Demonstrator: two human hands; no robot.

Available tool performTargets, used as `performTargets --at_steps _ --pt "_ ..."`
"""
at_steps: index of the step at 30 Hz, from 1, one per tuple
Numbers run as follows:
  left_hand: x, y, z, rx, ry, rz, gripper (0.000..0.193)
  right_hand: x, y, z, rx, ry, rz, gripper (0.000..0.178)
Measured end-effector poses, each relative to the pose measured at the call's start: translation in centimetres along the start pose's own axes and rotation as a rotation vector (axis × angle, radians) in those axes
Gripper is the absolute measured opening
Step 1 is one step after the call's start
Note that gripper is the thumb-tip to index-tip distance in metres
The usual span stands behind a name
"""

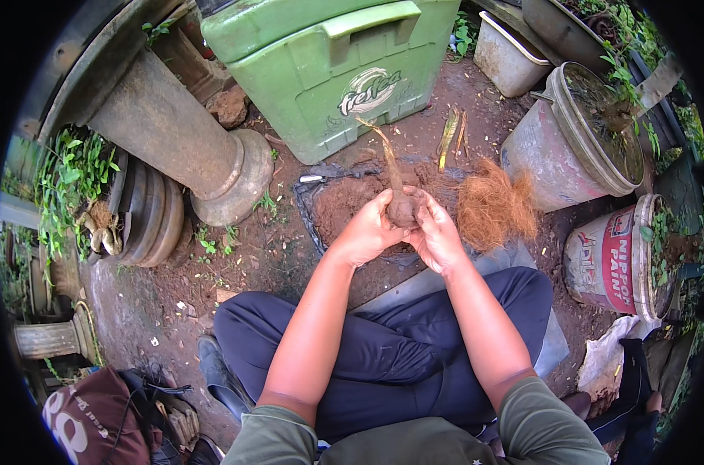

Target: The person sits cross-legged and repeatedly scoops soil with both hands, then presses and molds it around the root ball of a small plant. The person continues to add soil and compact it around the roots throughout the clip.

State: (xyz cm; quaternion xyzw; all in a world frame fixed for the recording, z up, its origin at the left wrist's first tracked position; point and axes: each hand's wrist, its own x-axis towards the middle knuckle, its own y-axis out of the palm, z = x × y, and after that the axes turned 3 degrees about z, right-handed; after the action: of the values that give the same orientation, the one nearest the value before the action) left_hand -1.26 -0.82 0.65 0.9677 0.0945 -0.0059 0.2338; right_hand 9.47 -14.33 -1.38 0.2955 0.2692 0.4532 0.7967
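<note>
Both my hands are closed round a plant with a ball-like brown base (403, 209), in front of me over the soil. Its long stem points up and away, brownish and ending in a thin, dry tip. My left hand (367, 232) cups the base from the left, and my right hand (437, 235) presses it from the right. Beneath them a heap of loose brown soil (338, 203) lies on a black plastic sheet (305, 215). A tangled clump of orange-brown fibre (494, 205) rests just right of my right hand. The underside of the base is hidden by my fingers.
A large green cooler box (321, 85) stands ahead. Yellow-green leaf scraps (448, 138) lie near it. On the right are a muddy bucket (550, 151) and a paint pail (600, 260) with plants. A stone pillar (181, 116) leans at left; a brown bag (96, 418) sits behind left.
</note>
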Motion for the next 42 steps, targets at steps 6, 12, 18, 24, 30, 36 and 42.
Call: performTargets --at_steps 6,12,18,24,30,36,42 --pt "0.3 -0.1 0.1 0.064 -0.054 -0.058 0.059 0.2 -0.2 0.0 -0.179 -0.024 -0.008 0.055" --pt "0.8 -0.4 -0.4 0.044 -0.019 -0.056 0.055 0.5 0.1 1.5 -0.296 0.012 0.031 0.051" --pt "0.9 -0.4 -0.4 0.062 0.012 -0.063 0.056 0.4 -0.1 2.5 -0.049 0.079 0.139 0.047" --pt "0.5 -0.5 -1.5 0.861 0.108 -0.208 0.060 0.8 -0.3 1.8 -0.139 0.076 0.068 0.044" --pt "0.2 -0.9 -0.7 1.048 0.170 -0.228 0.074 0.8 -0.8 1.3 -0.053 0.115 0.042 0.041" --pt "1.1 -2.5 1.7 0.111 0.071 -0.119 0.058 0.9 -0.8 1.0 -0.051 0.074 -0.015 0.036" --pt "1.6 -2.3 1.1 0.258 0.075 -0.245 0.035 0.9 0.1 0.6 -0.264 0.086 -0.063 0.033"
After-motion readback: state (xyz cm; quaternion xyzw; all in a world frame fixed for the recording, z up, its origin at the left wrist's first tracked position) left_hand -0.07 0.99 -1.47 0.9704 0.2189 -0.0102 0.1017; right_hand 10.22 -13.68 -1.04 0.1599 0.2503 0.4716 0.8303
